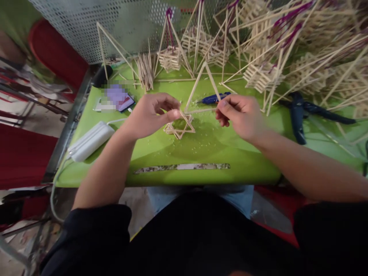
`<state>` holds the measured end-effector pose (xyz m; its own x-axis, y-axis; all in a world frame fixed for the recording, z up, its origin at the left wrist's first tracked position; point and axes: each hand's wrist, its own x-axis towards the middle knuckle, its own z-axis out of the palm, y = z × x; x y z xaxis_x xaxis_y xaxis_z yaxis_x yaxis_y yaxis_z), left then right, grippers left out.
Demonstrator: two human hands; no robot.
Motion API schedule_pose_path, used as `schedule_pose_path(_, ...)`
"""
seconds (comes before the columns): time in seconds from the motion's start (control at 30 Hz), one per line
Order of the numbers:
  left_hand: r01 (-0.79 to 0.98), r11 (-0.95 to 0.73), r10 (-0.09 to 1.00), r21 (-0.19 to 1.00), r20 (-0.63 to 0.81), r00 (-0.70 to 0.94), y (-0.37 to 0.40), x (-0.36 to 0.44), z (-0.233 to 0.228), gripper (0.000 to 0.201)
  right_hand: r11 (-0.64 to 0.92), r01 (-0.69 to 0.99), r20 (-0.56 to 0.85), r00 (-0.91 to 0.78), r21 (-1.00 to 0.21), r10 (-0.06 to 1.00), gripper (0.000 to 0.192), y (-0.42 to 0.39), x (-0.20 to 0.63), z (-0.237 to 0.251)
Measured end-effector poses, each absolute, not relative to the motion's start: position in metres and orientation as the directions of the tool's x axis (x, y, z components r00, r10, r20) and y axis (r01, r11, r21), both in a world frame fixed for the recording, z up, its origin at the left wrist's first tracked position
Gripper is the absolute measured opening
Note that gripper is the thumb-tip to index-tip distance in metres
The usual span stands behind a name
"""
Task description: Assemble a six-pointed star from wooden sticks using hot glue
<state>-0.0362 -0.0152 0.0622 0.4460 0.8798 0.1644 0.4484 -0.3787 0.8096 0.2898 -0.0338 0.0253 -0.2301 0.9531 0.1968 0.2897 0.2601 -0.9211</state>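
Pinching a small star-shaped frame of thin wooden sticks (179, 128), the left hand (152, 115) has its thumb and fingers closed on the frame's upper edge, a little above the middle of the green surface (201, 153). The right hand (241, 115) is closed in a pinch too, gripping one end of a single stick (201, 110) that runs level toward the left hand and meets the star frame. A tall stick triangle (204, 82) rises from that same spot, leaning toward the far edge. Just behind it lies a blue-handled tool (214, 99), and a dark blue glue gun (299, 115) rests near the right edge. Along the far edge and the far right corner stand many finished stick pyramids (258, 50), some wound with purple thread, with a loose bundle of sticks (145, 71) propped among them. Toward the left edge sit a phone (120, 97) and a white power bank (90, 141) with its cable. A long flat strip (184, 167) lies close along the near edge, with small crumbs scattered between it and the star frame
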Motion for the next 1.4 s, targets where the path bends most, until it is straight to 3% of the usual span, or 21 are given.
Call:
schedule_pose_path(0.1,0.682,-0.439,0.857,0.585,0.045,0.513,0.0,-0.062,0.064,0.11,0.191,0.304,0.113,-0.257,-0.933,0.96,0.057,-0.033,0.3,0.019)
schedule_pose_path(0.17,0.771,-0.432,0.832,0.468,-0.122,0.541,0.009,-0.072,0.059,0.129,0.145,0.327,0.043,-0.3,-0.934,0.953,0.056,-0.033,0.305,0.016)
schedule_pose_path(0.27,0.804,-0.462,0.782,0.374,-0.255,0.568,0.018,-0.075,0.046,0.112,0.101,0.4,-0.054,-0.358,-0.911,0.932,0.055,-0.034,0.307,0.016)
schedule_pose_path(0.37,0.785,-0.499,0.763,0.368,-0.243,0.599,0.021,-0.068,0.038,0.086,0.12,0.483,-0.097,-0.4,-0.867,0.911,0.055,-0.035,0.305,0.016)
schedule_pose_path(0.73,0.66,-0.574,0.638,0.485,-0.24,0.731,0.007,-0.034,0.046,0.068,0.092,0.585,-0.264,-0.493,-0.806,0.829,0.072,-0.035,0.305,0.026)
schedule_pose_path(1.0,0.683,-0.417,0.679,0.6,-0.293,0.673,0.005,-0.03,0.042,0.093,0.101,0.675,-0.327,-0.476,-0.731,0.816,0.074,-0.033,0.301,0.02)
schedule_pose_path(1.17,0.671,-0.431,0.678,0.603,-0.274,0.682,0.005,-0.029,0.043,0.082,0.112,0.736,-0.368,-0.456,-0.667,0.811,0.065,-0.038,0.301,0.022)
schedule_pose_path(1.4,0.666,-0.423,0.671,0.615,-0.282,0.686,0.005,-0.032,0.048,0.078,0.03,0.718,-0.418,-0.438,-0.695,0.796,0.056,-0.052,0.298,0.034)
